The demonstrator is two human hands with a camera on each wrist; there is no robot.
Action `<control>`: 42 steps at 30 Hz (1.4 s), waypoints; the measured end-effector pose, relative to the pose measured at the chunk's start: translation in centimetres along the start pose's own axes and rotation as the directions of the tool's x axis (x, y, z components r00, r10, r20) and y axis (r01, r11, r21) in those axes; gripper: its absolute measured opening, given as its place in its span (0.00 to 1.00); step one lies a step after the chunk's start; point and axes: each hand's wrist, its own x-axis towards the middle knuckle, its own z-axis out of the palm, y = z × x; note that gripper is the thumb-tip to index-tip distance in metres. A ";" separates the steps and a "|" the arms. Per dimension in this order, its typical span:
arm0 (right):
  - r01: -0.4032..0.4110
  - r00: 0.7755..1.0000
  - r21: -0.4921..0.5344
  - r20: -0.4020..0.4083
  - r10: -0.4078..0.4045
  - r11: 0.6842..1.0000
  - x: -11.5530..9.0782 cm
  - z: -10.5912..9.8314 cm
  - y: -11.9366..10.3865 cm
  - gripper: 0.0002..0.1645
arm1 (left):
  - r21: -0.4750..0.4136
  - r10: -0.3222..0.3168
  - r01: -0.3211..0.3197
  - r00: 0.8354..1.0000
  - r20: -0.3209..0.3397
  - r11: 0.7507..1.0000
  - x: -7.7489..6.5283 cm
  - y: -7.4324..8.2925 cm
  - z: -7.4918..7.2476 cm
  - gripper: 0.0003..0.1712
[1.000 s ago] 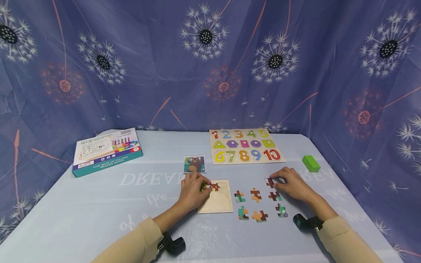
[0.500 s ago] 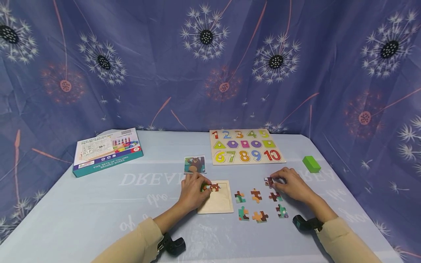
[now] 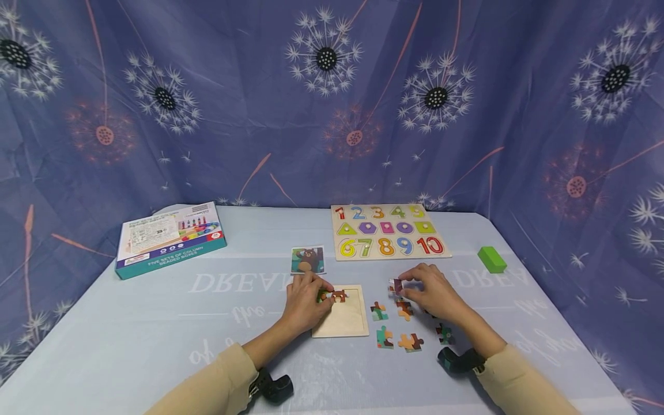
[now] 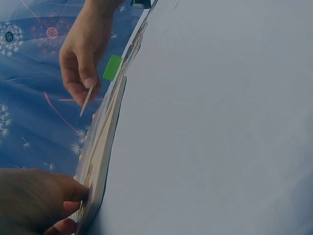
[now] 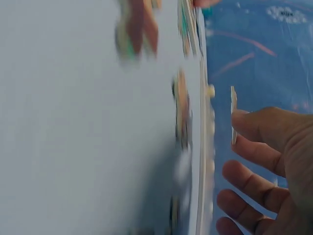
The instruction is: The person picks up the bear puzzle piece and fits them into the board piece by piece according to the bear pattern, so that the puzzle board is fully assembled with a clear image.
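Note:
In the head view my left hand (image 3: 307,302) rests at the upper left of a square wooden puzzle tray (image 3: 339,323). Its fingertips touch the tray beside brown puzzle pieces (image 3: 339,295) in the top part, partly covering them. My right hand (image 3: 430,293) pinches another puzzle piece (image 3: 396,286) between thumb and finger, right of the tray and raised above the table. The right wrist view shows this held piece (image 5: 234,115) edge-on, with the other fingers loosely spread. Several loose puzzle pieces (image 3: 410,342) lie below the right hand, some partly hidden by it.
A bear picture card (image 3: 308,260) lies behind the tray. Farther back is a number and shape board (image 3: 389,230). A green block (image 3: 491,259) sits at the right, and a cardboard toy box (image 3: 170,239) at the back left.
My right hand has lifted its puzzle piece from the back right of the loose pieces and moved left toward the tray. The left hand has stayed in place.

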 end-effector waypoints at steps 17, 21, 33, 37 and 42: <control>0.088 0.996 0.001 0.034 -0.088 0.996 1.7 3.9 -5.3 0.14 | 0.003 -0.007 0.007 1.000 0.000 1.000 -0.1 0.1 0.0 0.08; 0.098 0.994 -0.011 0.040 -0.097 0.995 1.9 4.4 -5.7 0.15 | 0.008 -0.004 0.004 1.000 0.000 1.000 -0.1 0.1 0.1 0.08; 0.119 0.992 -0.047 0.044 -0.117 0.992 2.5 5.4 -6.0 0.16 | 0.004 -0.008 0.008 1.000 0.003 1.000 0.1 0.1 -0.1 0.08; 0.118 0.992 -0.051 0.051 -0.115 0.992 2.6 5.5 -6.1 0.16 | 0.002 -0.007 0.007 1.000 0.002 1.000 0.0 0.0 0.0 0.08; 0.116 0.991 -0.052 0.069 -0.112 0.992 2.7 5.5 -6.2 0.16 | 0.003 -0.011 0.011 1.000 0.002 1.000 0.0 0.0 0.0 0.08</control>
